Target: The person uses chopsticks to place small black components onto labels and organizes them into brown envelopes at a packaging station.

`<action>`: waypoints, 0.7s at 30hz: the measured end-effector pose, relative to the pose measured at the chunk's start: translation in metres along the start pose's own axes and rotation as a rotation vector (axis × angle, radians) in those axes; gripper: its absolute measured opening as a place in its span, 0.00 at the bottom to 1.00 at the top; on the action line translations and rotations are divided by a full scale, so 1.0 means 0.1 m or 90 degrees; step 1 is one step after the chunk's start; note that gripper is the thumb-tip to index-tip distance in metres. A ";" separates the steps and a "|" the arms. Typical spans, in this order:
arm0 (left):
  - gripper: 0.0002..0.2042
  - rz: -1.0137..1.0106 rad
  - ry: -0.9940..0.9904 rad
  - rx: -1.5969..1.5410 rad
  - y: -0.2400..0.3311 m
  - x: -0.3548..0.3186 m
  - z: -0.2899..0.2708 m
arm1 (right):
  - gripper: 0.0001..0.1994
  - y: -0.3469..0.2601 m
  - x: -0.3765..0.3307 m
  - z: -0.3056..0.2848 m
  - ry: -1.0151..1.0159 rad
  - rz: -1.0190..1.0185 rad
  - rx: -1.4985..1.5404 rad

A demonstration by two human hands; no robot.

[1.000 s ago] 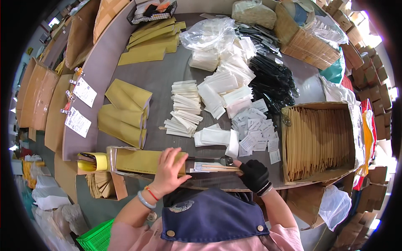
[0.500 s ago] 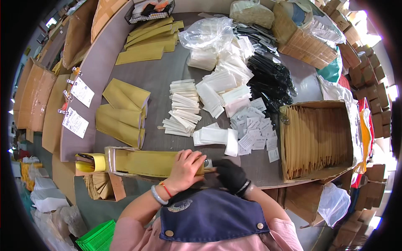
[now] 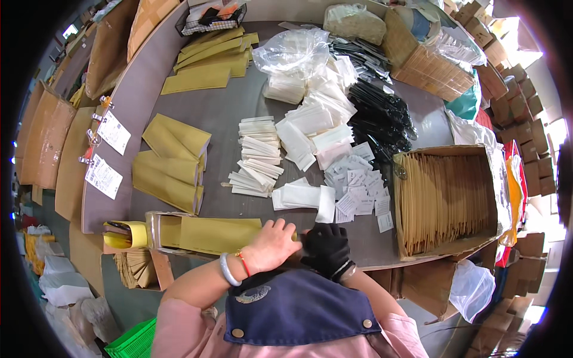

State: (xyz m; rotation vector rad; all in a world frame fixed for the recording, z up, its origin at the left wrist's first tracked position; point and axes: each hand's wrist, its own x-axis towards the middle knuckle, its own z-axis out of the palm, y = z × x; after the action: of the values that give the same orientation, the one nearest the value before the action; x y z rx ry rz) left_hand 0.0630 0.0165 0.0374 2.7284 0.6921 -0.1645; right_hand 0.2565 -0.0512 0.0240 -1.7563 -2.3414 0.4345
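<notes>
Fingers of my bare left hand [image 3: 271, 246] curl over the right end of a yellow envelope [image 3: 222, 234], holding it low along the near edge of the table [image 3: 227, 101]. My right hand [image 3: 326, 247], gloved in black, is bunched just beside that end; I cannot tell what it grips. Beyond my hands lie folded white strips [image 3: 295, 195], small white packets [image 3: 362, 190] and stacked white sleeves [image 3: 258, 160], with black utensils [image 3: 380, 116] farther back. Left, 2 white sheets [image 3: 113, 132] hang clipped to a divider [image 3: 136, 98]; right stands a carton [image 3: 459, 150] packed with brown pieces [image 3: 444, 200].
</notes>
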 end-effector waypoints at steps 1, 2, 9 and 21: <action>0.08 0.027 0.057 -0.005 -0.02 -0.02 -0.05 | 0.30 0.03 -0.02 0.01 0.041 -0.010 0.025; 0.08 0.025 0.057 -0.005 -0.06 -0.07 -0.21 | 0.30 0.04 -0.03 -0.10 0.040 -0.011 0.027; 0.13 -0.046 0.162 -0.040 -1.06 -0.54 -0.71 | 0.30 0.38 -0.31 -0.69 0.190 0.131 0.051; 0.41 -0.471 0.416 -0.253 -0.34 -0.57 0.42 | 0.30 0.22 -0.13 -0.61 0.040 0.059 0.006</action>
State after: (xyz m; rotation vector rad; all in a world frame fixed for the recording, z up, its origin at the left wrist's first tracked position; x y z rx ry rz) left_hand -0.0047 0.0050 -0.0011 2.0023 1.6738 0.6544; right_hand 0.2997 -0.0503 0.0747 -1.8526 -2.2187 0.3968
